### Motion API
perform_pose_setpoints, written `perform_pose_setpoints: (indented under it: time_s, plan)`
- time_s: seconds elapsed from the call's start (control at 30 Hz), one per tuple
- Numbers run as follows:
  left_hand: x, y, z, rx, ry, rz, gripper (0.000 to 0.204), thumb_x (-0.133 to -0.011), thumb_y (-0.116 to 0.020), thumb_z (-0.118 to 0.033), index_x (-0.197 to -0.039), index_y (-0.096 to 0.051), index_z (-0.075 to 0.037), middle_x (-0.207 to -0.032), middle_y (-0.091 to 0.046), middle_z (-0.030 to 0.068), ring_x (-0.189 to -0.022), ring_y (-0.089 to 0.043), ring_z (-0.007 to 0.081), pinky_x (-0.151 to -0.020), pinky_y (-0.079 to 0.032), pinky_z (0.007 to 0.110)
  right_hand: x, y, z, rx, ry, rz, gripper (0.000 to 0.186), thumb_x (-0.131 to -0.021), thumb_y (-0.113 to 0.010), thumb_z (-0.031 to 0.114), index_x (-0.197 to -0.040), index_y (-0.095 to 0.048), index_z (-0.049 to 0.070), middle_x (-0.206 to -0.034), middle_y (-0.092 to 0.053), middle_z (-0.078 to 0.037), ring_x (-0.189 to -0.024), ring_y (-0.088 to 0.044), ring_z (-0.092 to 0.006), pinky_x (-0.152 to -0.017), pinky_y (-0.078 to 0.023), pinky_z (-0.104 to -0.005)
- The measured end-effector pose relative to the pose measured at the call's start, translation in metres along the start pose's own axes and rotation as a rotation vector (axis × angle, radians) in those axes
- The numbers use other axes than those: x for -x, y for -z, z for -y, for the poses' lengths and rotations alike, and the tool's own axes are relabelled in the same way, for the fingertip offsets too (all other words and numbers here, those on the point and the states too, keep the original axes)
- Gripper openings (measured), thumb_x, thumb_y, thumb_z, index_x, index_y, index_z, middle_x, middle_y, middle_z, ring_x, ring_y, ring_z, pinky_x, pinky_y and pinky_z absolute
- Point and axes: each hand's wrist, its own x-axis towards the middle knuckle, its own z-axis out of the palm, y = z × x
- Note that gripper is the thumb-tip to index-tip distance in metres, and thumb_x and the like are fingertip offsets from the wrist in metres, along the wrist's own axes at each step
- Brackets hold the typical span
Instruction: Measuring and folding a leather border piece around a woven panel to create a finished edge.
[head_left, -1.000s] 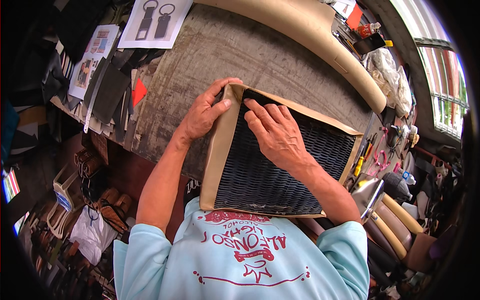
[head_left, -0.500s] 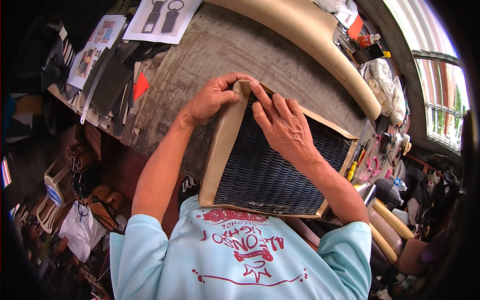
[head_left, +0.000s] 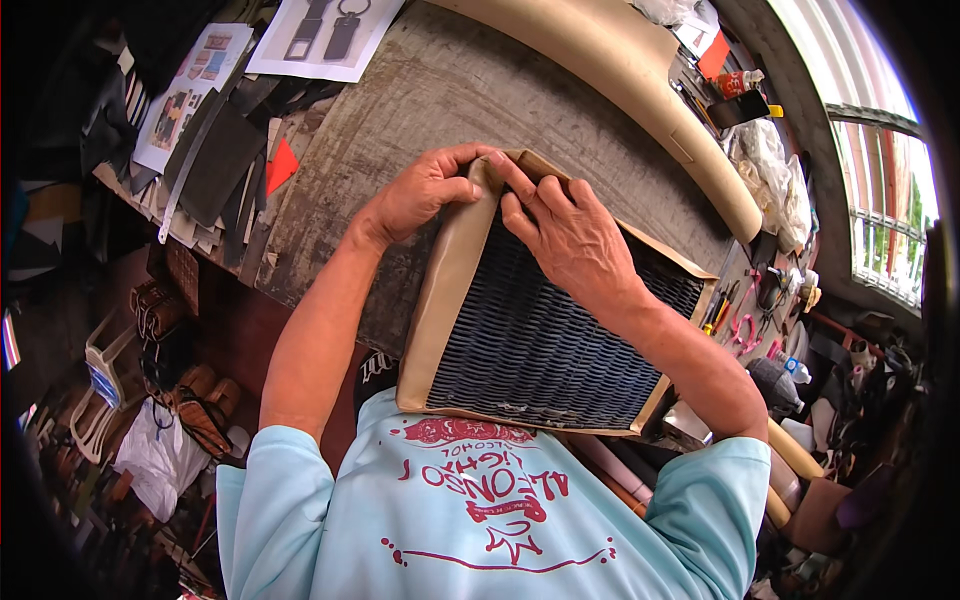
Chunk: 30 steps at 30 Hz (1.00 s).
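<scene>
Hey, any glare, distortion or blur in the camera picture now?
Head view: glare washes out parts of the window; head view: its frame bends and corners go black; head view: left hand, right hand and woven panel look fairly sharp.

Some fingers of the left hand (head_left: 425,198) are hidden behind the tan leather edging (head_left: 443,300); the right hand (head_left: 578,240) covers part of the black woven panel (head_left: 545,345). The frame's upper edge crops the key-ring printout (head_left: 318,48), the lower the light-blue shirt (head_left: 440,530).
</scene>
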Motion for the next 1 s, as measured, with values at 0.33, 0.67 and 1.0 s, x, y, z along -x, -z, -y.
perform_pose_setpoints:
  time_s: [0.33, 0.67, 1.0]
  plan:
    - [-0.001, 0.003, 0.005, -0.023, 0.01, 0.012, 0.054, -0.082, -0.064, -0.018, -0.134, -0.056, -0.004, -0.12, -0.065, 0.0068, -0.109, -0.062, 0.015, -0.1, -0.049, 0.032, 0.006, -0.011, -0.018, -0.491, 0.028, -0.221, 0.03, -0.087, -0.062, 0.019, -0.114, -0.052, 0.011, -0.139, -0.052, -0.006, -0.1, -0.054, -0.0171, -0.085, -0.043, -0.0322]
    - [-0.001, 0.002, 0.005, -0.021, 0.003, 0.018, 0.056, -0.081, -0.064, -0.019, -0.135, -0.056, -0.004, -0.12, -0.065, 0.0069, -0.109, -0.062, 0.0149, -0.1, -0.049, 0.032, -0.005, -0.008, -0.01, -0.424, -0.01, -0.228, 0.031, -0.087, -0.061, 0.021, -0.116, -0.054, 0.014, -0.14, -0.052, -0.001, -0.095, -0.055, -0.015, -0.083, -0.043, -0.0316]
    - [0.001, 0.0, 0.002, -0.001, 0.032, 0.012, 0.055, -0.082, -0.061, -0.016, -0.135, -0.056, -0.005, -0.12, -0.065, 0.0062, -0.108, -0.062, 0.0142, -0.1, -0.049, 0.031, 0.01, -0.021, -0.018, -0.5, 0.042, -0.306, 0.028, -0.086, -0.062, 0.02, -0.111, -0.054, 0.012, -0.138, -0.055, -0.002, -0.097, -0.055, -0.0155, -0.087, -0.044, -0.0317]
